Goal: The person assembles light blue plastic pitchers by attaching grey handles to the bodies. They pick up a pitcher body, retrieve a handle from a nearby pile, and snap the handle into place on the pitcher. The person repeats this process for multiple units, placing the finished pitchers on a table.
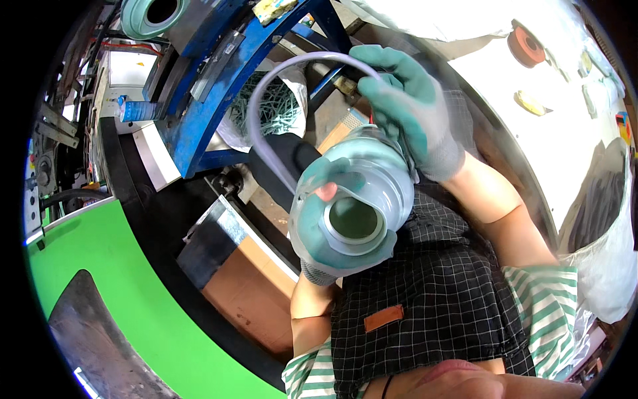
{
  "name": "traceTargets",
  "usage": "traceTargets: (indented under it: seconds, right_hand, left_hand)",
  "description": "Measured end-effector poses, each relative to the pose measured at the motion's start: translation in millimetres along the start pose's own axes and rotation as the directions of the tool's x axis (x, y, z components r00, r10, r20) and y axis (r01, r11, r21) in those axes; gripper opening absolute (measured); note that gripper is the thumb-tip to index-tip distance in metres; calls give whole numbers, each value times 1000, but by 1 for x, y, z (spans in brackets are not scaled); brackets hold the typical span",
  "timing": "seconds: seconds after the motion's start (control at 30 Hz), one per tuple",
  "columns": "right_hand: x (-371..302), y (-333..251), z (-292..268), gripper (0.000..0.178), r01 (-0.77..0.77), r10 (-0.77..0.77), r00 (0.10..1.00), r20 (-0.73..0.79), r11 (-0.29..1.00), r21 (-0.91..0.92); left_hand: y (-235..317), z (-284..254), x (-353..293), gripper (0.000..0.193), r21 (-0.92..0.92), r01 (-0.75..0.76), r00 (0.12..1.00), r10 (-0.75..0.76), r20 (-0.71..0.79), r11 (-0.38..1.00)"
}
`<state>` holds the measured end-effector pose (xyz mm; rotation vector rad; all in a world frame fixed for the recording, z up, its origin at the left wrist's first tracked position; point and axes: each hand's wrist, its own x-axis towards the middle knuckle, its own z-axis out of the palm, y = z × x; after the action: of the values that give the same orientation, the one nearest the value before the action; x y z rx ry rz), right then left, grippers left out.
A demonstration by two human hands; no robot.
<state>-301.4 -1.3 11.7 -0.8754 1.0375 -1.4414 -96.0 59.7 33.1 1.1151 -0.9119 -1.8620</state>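
Note:
My left hand (309,226), in a teal-coated glove, is wrapped round a hollow, pale grey-green plastic container (397,186). Its round neck opening faces up toward me, in front of my apron. From beside the left fingertips a thin, translucent plastic strip (253,106) arches up and over to the right. At the far end of that arc my gloved right hand (405,100) has the strip between its fingers, above the container's far end. Part of that end is hidden behind the right hand.
A blue metal frame (216,113) stands ahead, beside a white bag (298,86) of pale green scraps. A similar container (136,20) sits upper left. On the left is a green surface (133,292), near a cardboard piece (246,292). The white table (492,86) at right bears an orange-brown roll (525,46).

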Motion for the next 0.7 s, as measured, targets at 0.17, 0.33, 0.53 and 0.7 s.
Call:
traceTargets:
  seconds: [0.17, 0.33, 0.53, 0.7]
  right_hand:
    - [-17, 25, -13, 49, 885, -799, 439, 412, 463, -45]
    - [-35, 0, -6, 51, 981, -881, 193, 433, 181, -70]
    - [-2, -31, -14, 36, 207, -206, 978, -24, 974, 94]
    - [23, 26, -32, 35, -112, 177, 977, -116, 900, 422]
  left_hand:
    - [-14, -18, 21, 54, -245, 171, 984, -179, -10, 954]
    - [-9, 5, 13, 55, 264, -467, 866, 497, -58, 844]
    - [8, 7, 29, 106, 473, -837, 515, 687, 512, 275]
    - [15, 11, 37, 101, 518, -807, 563, 635, 529, 284]
